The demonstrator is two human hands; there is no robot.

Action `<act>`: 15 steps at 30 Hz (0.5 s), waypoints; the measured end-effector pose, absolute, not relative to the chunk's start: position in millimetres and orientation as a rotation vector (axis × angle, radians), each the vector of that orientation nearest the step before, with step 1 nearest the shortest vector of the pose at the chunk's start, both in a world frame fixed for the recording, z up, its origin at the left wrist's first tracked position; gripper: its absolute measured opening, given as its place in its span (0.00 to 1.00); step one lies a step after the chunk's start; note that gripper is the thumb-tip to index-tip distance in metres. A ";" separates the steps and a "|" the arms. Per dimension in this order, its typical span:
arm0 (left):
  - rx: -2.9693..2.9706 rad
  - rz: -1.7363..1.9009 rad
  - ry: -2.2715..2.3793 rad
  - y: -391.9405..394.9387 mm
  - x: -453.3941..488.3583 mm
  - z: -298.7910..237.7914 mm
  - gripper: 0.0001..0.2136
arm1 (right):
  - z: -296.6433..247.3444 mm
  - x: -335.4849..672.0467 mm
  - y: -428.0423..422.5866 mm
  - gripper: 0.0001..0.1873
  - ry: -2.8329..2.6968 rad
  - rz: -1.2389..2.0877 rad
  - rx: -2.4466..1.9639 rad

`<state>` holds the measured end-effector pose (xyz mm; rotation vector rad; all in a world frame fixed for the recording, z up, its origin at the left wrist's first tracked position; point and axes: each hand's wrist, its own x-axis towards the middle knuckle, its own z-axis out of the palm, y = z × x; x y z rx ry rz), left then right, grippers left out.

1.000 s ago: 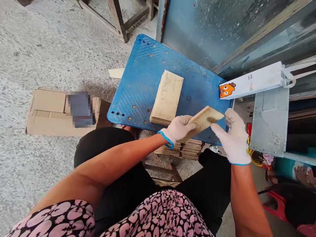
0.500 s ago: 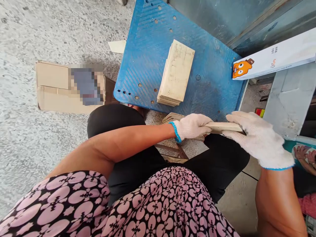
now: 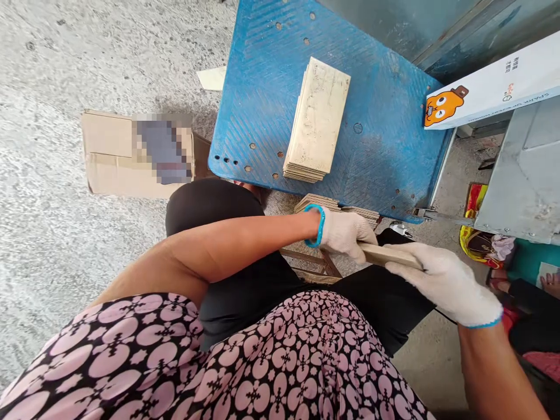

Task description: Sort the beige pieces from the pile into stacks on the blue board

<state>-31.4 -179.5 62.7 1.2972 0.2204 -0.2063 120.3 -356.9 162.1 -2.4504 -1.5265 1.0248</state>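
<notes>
Both my hands wear white knit gloves with blue cuffs. Between them, over my lap, is a pale flat board (image 3: 389,255), seen nearly edge-on. My left hand (image 3: 347,233) grips its left end, and my right hand (image 3: 444,277) is closed around its right end. Beyond my hands, a stack of similar pale rectangular boards (image 3: 318,116) lies on a blue plastic table (image 3: 376,169). More boards (image 3: 317,203) are stacked below the table's near edge, partly hidden by my left wrist.
A white box with an orange cartoon figure (image 3: 494,96) juts in at the right, above a grey metal surface (image 3: 525,175). On the concrete floor at left sits a cardboard box (image 3: 107,137) with a blurred item on top. Part of another person (image 3: 549,283) shows at far right.
My hands have come down closer to my lap with the board, and its right end has tilted lower. The view has shifted slightly, showing more of the stacked boards under the table edge.
</notes>
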 end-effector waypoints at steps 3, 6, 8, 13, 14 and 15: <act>1.397 -0.377 0.342 -161.1 -23.0 57.3 0.14 | 136.0 96.4 -357.8 0.16 -1.794 1.123 -2.545; 1.590 -0.437 0.420 -144.7 -14.1 46.7 0.15 | 98.9 68.6 -353.5 0.17 -1.955 1.219 -2.580; 1.689 -0.444 0.449 -136.4 -10.6 40.8 0.17 | 73.4 51.3 -347.3 0.18 -2.023 1.357 -2.584; 1.767 -0.390 0.512 -127.4 -11.5 34.0 0.17 | 19.6 20.7 -329.6 0.18 -2.171 1.617 -2.613; 1.756 -0.383 0.523 -127.1 -12.5 33.5 0.16 | 10.7 17.1 -327.3 0.18 -2.190 1.642 -2.606; 1.741 -0.374 0.533 -127.0 -13.6 33.4 0.15 | 2.3 14.3 -325.6 0.17 -2.203 1.660 -2.602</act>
